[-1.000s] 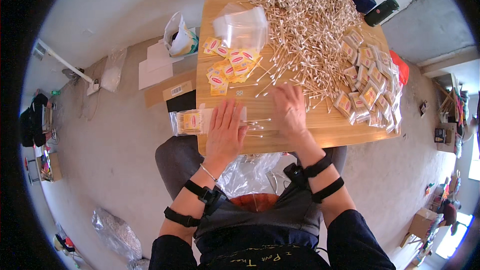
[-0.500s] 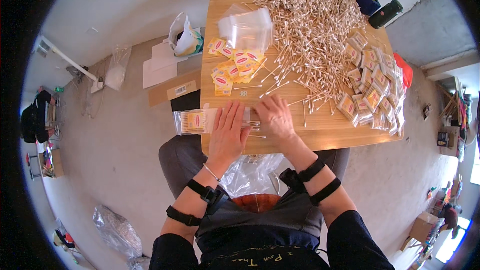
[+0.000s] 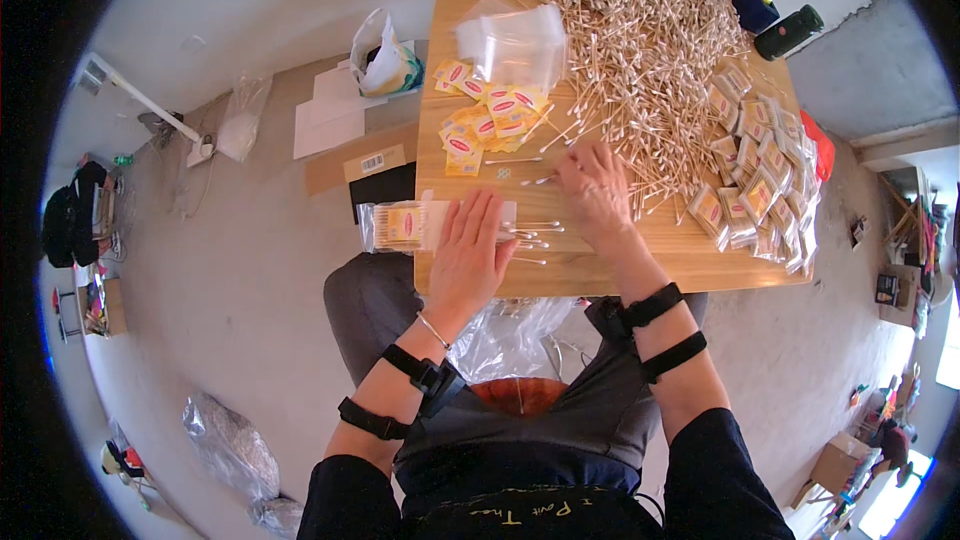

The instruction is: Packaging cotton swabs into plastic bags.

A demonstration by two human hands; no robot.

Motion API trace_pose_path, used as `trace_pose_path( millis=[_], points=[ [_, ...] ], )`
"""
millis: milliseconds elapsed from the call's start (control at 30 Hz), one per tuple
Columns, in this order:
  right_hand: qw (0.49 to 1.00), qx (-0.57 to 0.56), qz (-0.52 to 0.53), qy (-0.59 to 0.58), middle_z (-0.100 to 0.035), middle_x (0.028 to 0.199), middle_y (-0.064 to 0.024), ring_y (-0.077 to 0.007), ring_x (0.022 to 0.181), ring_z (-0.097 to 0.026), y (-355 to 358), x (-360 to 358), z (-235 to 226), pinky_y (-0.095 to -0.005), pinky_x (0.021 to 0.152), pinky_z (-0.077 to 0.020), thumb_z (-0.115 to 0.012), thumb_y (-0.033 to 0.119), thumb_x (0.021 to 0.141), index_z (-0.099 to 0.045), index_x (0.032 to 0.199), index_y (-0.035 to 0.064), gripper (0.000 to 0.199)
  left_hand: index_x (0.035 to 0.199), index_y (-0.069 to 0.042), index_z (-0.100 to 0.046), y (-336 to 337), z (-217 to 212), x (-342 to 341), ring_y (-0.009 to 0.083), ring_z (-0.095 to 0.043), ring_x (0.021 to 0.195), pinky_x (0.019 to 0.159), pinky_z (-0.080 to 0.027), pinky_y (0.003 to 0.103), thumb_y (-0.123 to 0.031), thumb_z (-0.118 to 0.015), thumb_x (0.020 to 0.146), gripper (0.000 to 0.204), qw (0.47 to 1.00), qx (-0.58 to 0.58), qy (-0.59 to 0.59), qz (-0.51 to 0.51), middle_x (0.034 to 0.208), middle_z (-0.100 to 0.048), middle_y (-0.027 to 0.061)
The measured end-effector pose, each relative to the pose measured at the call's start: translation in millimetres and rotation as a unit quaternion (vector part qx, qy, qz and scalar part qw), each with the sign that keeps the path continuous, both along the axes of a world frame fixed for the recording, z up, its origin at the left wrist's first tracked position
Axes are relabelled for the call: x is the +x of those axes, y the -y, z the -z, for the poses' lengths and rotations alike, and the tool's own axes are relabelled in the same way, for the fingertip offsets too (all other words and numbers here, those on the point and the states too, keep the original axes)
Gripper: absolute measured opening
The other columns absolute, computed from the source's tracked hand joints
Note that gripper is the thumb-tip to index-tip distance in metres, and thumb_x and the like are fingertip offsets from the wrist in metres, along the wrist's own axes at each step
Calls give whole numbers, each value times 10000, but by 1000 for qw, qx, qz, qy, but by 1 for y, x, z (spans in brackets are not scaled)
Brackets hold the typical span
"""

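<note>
My left hand (image 3: 468,248) lies flat with fingers stretched, pressing a pale strip and the sticks of several cotton swabs (image 3: 540,228) near the table's front edge. Their white tips stick out to its right. Left of this hand sits a clear bag (image 3: 401,225) of cotton swabs with a yellow card in it. My right hand (image 3: 597,195) is at the near edge of the big heap of loose cotton swabs (image 3: 640,50), its fingers curled down and slightly blurred. One cotton swab (image 3: 538,180) juts left from its fingertips; the rest of that grip is hidden.
Yellow cards (image 3: 490,120) and clear empty bags (image 3: 512,43) lie at the table's left. Filled swab packets (image 3: 757,165) are piled at the right, with a dark green cylinder (image 3: 789,33) behind. A carrier bag (image 3: 385,65) and cardboard (image 3: 360,160) sit left of the table.
My right hand has moved away from the left hand, forward and right to the heap's edge. The swab tips beside my left hand now show more fully. The whole view has shifted slightly.
</note>
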State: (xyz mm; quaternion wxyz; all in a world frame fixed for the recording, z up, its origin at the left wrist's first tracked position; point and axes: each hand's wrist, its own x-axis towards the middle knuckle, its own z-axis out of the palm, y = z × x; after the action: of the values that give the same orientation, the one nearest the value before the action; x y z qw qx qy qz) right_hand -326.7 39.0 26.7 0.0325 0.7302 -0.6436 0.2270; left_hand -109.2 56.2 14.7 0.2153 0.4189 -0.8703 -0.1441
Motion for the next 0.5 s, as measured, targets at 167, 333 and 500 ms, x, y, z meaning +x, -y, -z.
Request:
trace_pose_path(
  millis=[167, 333, 500],
  points=[
    [997, 35, -25, 58, -591, 975, -59, -277, 983, -540, -19, 47, 11, -411, 829, -450, -655, 144, 779, -669, 915, 112, 140, 1417, 7, -397, 0, -3, -1, 331, -365, 1395, 1177, -240, 483, -265, -592, 934, 587, 1000, 2, 8, 5, 1460, -435, 181],
    [992, 21, -26, 119, -602, 967, -69, -303, 968, -545, -13, 52, 3, -425, 826, -458, -681, 100, 786, -665, 938, 85, 153, 1427, -1, -390, -1, -3, 1, 312, -346, 1410, 1181, -235, 479, -267, -595, 928, 601, 1000, 4, 12, 4, 1486, -405, 170],
    [994, 13, 25, 109, -602, 969, -64, -312, 973, -546, 8, 41, 4, -421, 851, -465, -694, 80, 779, -669, 957, 99, 180, 1435, 4, -373, -1, -1, 0, 325, -357, 1397, 1178, -241, 479, -260, -612, 918, 627, 1000, 11, 6, 1, 1469, -414, 182]
  ],
)
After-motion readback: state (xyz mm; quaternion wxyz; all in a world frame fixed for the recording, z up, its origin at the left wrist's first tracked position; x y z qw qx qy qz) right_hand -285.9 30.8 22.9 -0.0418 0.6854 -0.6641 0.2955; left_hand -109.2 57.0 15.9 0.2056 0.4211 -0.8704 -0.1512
